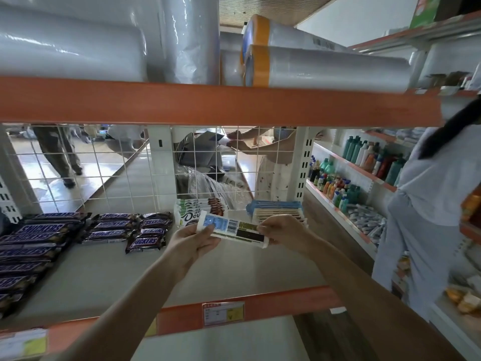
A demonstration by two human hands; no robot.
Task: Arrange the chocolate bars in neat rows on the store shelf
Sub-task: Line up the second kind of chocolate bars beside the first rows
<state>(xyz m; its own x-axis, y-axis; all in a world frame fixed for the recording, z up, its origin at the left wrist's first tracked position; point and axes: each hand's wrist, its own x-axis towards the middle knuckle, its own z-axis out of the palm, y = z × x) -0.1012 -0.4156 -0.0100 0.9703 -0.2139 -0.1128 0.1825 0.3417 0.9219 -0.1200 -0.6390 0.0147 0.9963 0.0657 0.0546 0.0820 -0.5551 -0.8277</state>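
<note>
I hold a white chocolate bar [234,228] flat over the shelf [104,272], its back label with a barcode facing up. My left hand [194,241] grips its left end, thumb on top. My right hand [282,230] pinches its right end. Behind the bar lies a stack of white and brown Dove bars [201,208]. To the right is a stack of blue and cream bars [276,208]. Snickers bars lie in short rows [125,227] at the back and in a long pile [31,254] on the left.
A white wire grid [117,162] closes the shelf's back. An orange beam [208,102] carrying plastic rolls hangs overhead. The orange front rail [273,306] bears a price tag. A person in a pale shirt [429,209] stands at the right beside shelves of bottles.
</note>
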